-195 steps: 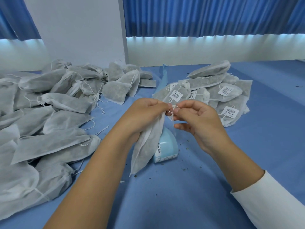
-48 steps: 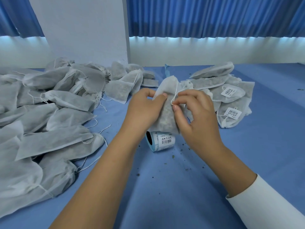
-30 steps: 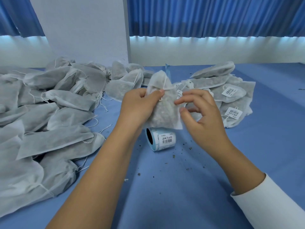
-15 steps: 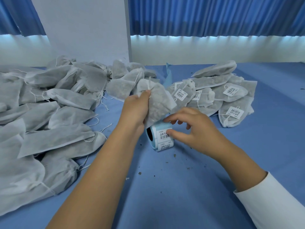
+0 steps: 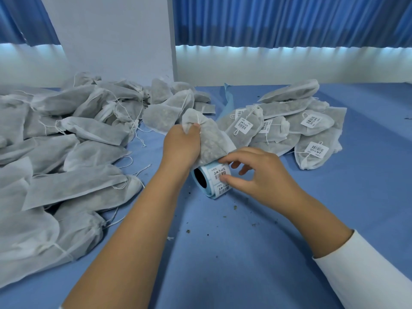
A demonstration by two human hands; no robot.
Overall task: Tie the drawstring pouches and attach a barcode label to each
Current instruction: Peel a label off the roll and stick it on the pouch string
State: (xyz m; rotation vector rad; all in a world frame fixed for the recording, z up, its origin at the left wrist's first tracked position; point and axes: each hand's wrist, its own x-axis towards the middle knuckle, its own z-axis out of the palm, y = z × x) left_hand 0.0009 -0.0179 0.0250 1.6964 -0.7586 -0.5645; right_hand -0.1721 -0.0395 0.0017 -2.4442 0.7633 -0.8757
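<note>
Since a second ago our right hand [image 5: 260, 172] has dropped off the pouch [image 5: 210, 141] and landed on the label roll [image 5: 213, 179]. Our left hand [image 5: 181, 142] now carries the pouch alone and has lowered it until its bottom edge touches the top of the roll.

State now: hands close together, each on its own thing. Left is clamped round the gathered neck of the pouch. Right has its thumb on the top barcode label [image 5: 221, 173] and its forefinger over the roll's upper edge, pinching it. We can't tell if a label corner is lifted yet.

Risks as we see them:
- The roll lies on its side on the table [image 5: 223, 253] with nothing pinning it. A one-handed peel may spin or drag it instead of freeing the label.
- The pouch hangs over the roll and hides its far edge, so we're picking half blind. The label could tear or fold onto itself.
- Loose crumbs [image 5: 234, 207] lie near the roll. If the adhesive picks them up, we get a weak stick.
- We can't confirm the knot is tight. If the left grip slackens, the neck may open and spill.
- We have the unlabelled pile [image 5: 66, 141] on the left and the labelled pile [image 5: 312, 130] on the right, well apart. Setting this pouch down before the label is on mixes the stock.
</note>
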